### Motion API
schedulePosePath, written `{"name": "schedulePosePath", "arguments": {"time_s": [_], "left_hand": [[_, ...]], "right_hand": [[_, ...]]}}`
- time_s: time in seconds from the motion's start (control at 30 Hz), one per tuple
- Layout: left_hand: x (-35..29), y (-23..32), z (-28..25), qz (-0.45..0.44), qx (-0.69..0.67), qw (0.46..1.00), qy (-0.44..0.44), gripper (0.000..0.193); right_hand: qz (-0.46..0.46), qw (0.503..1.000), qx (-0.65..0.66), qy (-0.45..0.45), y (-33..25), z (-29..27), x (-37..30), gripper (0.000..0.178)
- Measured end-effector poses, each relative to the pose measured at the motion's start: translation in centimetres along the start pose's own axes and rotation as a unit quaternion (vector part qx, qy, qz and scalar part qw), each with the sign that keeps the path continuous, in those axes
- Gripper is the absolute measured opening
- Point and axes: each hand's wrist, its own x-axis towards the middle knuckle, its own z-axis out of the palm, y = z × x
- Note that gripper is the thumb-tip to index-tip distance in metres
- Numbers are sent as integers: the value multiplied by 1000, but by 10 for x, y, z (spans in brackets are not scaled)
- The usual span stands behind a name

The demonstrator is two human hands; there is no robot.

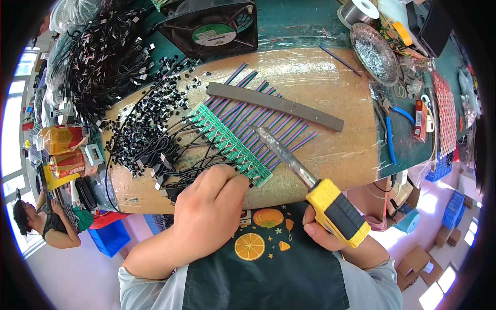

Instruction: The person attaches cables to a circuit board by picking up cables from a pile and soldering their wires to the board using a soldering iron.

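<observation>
A strip of small green circuit boards (227, 139) lies slanted on the brown work board, with striped flat wires (281, 126) running out from its right side. Black cables (194, 163) join it from the left. My left hand (212, 206) is closed over the strip's near end; its fingers are pressed together, and whatever they pinch is hidden beneath them. In my right hand (323, 235) is a yellow and black soldering gun (336, 212), its metal tip pointing up and left over the striped wires. A flat grey-brown bar (279, 106) lies across the wires' far part.
Loose black connectors (139, 119) are heaped at left, below a large cable bundle (106, 57). A black fan (209, 31) stands at the back. On the right are a dish of silvery bits (374, 54), a solder spool (359, 11) and blue-handled pliers (390, 134). Another person (49, 219) sits far left.
</observation>
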Motion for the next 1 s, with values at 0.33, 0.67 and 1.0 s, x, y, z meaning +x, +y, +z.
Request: {"name": "schedulePosePath", "arguments": {"time_s": [0.33, 0.67, 1.0], "left_hand": [[0, -13, 12, 32, 26, 999, -16, 33], [4, -14, 11, 22, -3, 999, -25, 24], [3, -13, 13, 26, 9, 999, -29, 26]], "right_hand": [[-12, 999, -23, -27, 33, -6, -29, 34], [-60, 997, -48, -23, 50, -10, -45, 35], [-80, 993, -85, 14, 65, -13, -64, 42]]}}
